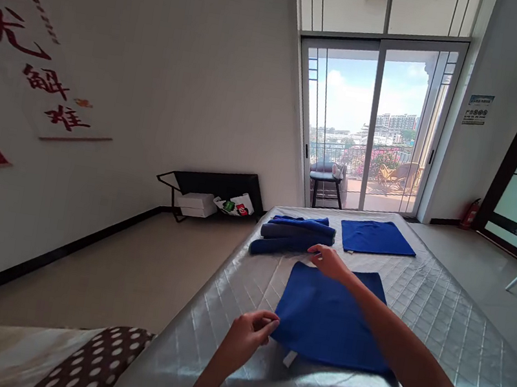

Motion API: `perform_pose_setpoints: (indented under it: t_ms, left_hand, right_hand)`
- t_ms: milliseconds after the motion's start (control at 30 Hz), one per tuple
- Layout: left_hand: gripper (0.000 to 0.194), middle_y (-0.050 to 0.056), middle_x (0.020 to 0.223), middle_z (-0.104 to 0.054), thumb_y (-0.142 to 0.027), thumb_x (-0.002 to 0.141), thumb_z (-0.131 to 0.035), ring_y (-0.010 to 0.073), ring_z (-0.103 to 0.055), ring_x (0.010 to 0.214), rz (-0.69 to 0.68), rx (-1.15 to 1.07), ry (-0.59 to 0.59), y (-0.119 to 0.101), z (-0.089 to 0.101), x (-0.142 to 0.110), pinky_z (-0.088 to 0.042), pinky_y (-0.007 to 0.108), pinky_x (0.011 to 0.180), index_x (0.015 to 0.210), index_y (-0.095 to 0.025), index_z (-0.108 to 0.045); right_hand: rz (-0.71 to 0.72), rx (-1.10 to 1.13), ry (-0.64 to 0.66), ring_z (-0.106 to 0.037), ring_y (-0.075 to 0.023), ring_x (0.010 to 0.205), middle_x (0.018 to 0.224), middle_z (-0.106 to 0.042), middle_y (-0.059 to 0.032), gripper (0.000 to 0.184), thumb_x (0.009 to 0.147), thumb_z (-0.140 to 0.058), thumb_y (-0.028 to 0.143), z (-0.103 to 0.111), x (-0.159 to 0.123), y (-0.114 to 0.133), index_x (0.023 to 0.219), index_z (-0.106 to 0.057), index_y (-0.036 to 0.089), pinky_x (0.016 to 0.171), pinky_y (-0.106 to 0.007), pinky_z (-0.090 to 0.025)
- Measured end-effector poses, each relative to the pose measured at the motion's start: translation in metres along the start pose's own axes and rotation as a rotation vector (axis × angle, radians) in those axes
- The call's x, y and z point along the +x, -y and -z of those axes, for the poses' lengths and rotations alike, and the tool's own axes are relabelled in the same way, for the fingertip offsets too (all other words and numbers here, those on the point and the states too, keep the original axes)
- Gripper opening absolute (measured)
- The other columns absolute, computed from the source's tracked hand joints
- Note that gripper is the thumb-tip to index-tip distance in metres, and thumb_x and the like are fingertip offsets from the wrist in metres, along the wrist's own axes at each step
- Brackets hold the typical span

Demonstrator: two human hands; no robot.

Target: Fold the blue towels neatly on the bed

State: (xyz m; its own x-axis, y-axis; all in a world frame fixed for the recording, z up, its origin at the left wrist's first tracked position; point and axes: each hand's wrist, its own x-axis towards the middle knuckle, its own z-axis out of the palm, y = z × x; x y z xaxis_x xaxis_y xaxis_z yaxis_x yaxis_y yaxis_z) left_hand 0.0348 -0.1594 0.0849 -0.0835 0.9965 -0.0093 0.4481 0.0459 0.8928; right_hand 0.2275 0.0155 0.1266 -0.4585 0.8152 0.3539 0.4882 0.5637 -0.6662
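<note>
A square blue cloth (327,315) lies spread on the silvery quilted mattress (219,318), a small white tag sticking out at its near edge. At its near left corner, my left hand (248,336) pinches the edge between thumb and fingers. My right hand (329,261) reaches across the cloth to just above its far left corner, fingers loosely bent and apart, with no held thing visible. Just beyond those fingertips are several rolled or folded dark blue cloths (299,232). Another blue cloth (376,236) lies flat to their right.
A brown-and-cream polka-dot blanket (89,363) lies at lower left. By the wall, a black folding frame (220,184) stands with a white box (196,204) and a bag (236,204). Glass sliding doors (371,126) are beyond the mattress; a fire extinguisher (470,214) is at right.
</note>
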Motion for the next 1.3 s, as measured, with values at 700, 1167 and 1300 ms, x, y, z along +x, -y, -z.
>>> perform_pose_setpoints:
  t_ms: [700,1167,1300]
  left_hand:
    - [0.055,0.006,0.091,-0.080,-0.068,0.059,-0.074,0.0285,-0.075,0.086,-0.031,-0.166,-0.067,0.074,-0.001,-0.005,-0.063,0.039,0.079,0.087,-0.021,-0.079]
    - [0.038,0.000,0.097,-0.081,-0.062,0.073,-0.066,0.0276,-0.077,0.092,-0.277,0.093,-0.318,0.048,0.003,-0.010,-0.060,0.038,0.086,0.092,-0.031,-0.079]
    - [0.044,0.001,0.088,-0.081,-0.067,0.081,-0.059,0.0239,-0.076,0.080,-0.385,0.214,-0.347,0.020,0.017,-0.016,-0.060,0.032,0.076,0.089,-0.030,-0.079]
  right_hand:
    - [-0.373,-0.235,0.025,-0.071,-0.0198,0.072,0.095,-0.075,-0.0037,0.025,0.091,-0.054,0.040,0.054,-0.276,-0.056,0.094,-0.076,0.031,0.072,-0.034,-0.056]
    - [-0.135,-0.053,-0.349,-0.075,-0.0250,0.076,0.090,-0.079,-0.0037,0.036,0.083,-0.067,0.059,0.083,-0.263,-0.030,0.100,-0.076,0.028,0.076,-0.041,-0.064]
    - [-0.008,-0.185,-0.440,-0.072,-0.0217,0.068,0.082,-0.075,-0.0047,0.038,0.093,-0.055,0.060,0.098,-0.258,-0.016,0.091,-0.077,0.028,0.068,-0.038,-0.064]
